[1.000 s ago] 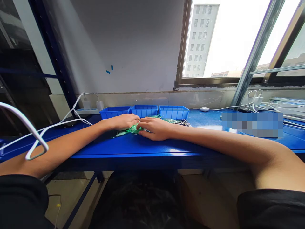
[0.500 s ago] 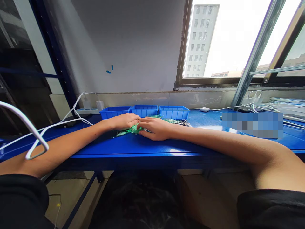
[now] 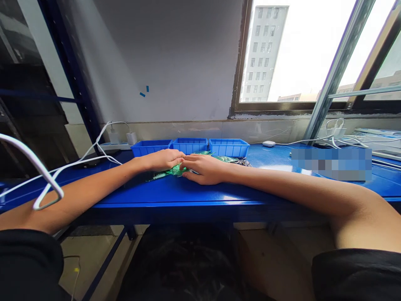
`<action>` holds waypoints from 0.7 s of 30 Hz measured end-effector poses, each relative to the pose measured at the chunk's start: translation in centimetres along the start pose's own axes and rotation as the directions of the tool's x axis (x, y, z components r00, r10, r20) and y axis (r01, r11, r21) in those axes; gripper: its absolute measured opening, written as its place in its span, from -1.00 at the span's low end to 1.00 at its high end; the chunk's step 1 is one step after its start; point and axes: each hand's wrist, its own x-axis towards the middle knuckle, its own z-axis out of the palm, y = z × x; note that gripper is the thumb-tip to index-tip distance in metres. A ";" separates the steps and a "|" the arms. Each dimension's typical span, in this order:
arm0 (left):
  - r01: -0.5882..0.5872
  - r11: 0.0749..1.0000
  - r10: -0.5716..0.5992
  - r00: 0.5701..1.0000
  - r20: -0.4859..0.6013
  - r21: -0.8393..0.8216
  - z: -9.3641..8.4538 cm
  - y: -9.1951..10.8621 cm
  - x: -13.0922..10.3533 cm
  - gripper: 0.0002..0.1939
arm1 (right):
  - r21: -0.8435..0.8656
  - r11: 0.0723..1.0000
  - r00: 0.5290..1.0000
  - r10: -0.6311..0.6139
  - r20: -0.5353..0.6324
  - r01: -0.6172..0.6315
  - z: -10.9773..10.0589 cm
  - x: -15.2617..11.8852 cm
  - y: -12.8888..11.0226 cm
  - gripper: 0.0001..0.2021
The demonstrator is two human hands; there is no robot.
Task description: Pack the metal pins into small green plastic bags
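My left hand (image 3: 163, 159) lies flat and palm down over a spread of green plastic packets (image 3: 174, 170), its fingers stretched out. From the other side my right hand (image 3: 205, 169) rests on the same packets, fingers extended and thumb apart. The fingertips of both hands meet or overlap over the middle of the spread. More green packets show behind my right wrist, next to a small heap of dark, thin pieces (image 3: 242, 161) too small to name. What lies beneath both palms is hidden.
Behind the hands, three blue plastic bins (image 3: 190, 145) stand in a row along the wall. White cables (image 3: 97, 142) and plugs are at the left, more cables at the right. A blurred-out patch (image 3: 332, 164) covers something on the blue table (image 3: 194, 194).
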 end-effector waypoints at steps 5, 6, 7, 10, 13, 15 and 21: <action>-0.002 1.000 0.002 1.000 -0.003 0.005 0.0 0.0 0.0 -0.62 | -0.006 1.000 1.000 -0.002 -0.001 0.002 0.0 0.0 0.0 -0.73; -0.002 1.000 0.002 1.000 -0.004 0.005 0.0 0.0 0.0 -0.63 | -0.008 1.000 1.000 -0.002 -0.002 0.002 0.0 0.0 0.0 -0.73; -0.001 1.000 0.001 1.000 -0.006 0.005 0.0 0.0 0.0 -0.63 | -0.010 1.000 1.000 -0.001 -0.004 0.001 0.0 0.0 0.0 -0.74; -0.004 1.000 0.004 1.000 -0.010 0.004 0.0 -0.1 0.0 -0.63 | -0.011 1.000 1.000 0.002 -0.003 -0.002 0.0 0.0 0.0 -0.74; -0.011 1.000 0.011 1.000 -0.011 0.005 0.1 -0.2 0.0 -0.63 | -0.006 1.000 1.000 0.003 0.000 -0.003 0.0 0.0 0.0 -0.73; -0.010 1.000 0.010 1.000 -0.009 0.005 0.1 -0.2 0.0 -0.63 | -0.001 1.000 1.000 0.002 0.003 -0.002 0.0 0.0 0.0 -0.72; 0.005 1.000 -0.005 1.000 -0.001 0.010 0.0 -0.1 0.0 -0.61 | -0.006 1.000 1.000 0.008 0.014 -0.008 -0.1 0.0 -0.1 -0.72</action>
